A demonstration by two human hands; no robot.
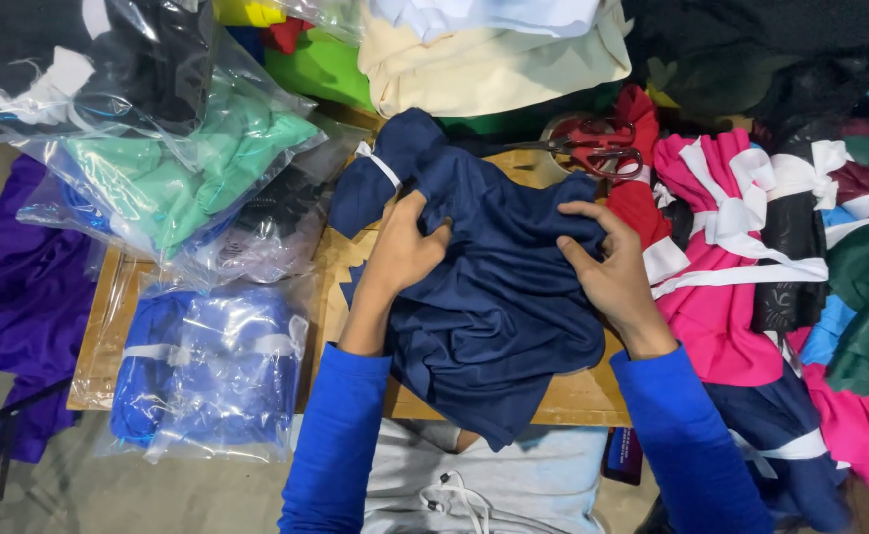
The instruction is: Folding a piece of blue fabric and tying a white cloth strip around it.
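A navy blue cloth (499, 287) lies bunched on a wooden board (578, 396) in front of me. My left hand (403, 252) presses into its upper left part, fingers curled into the folds. On the cloth's right edge my right hand (607, 267) grips the fabric. Both arms wear bright blue sleeves. A white tie band (379, 164) wraps the cloth's upper left end.
Red-handled scissors (593, 148) lie just beyond the cloth. Right of it are pink, red and black bundles tied with white bands (741, 222). At left sit clear bags holding green (192, 163) and blue (212, 371) cloth. Cream fabric (494, 59) is piled at the back, purple cloth (14, 287) far left.
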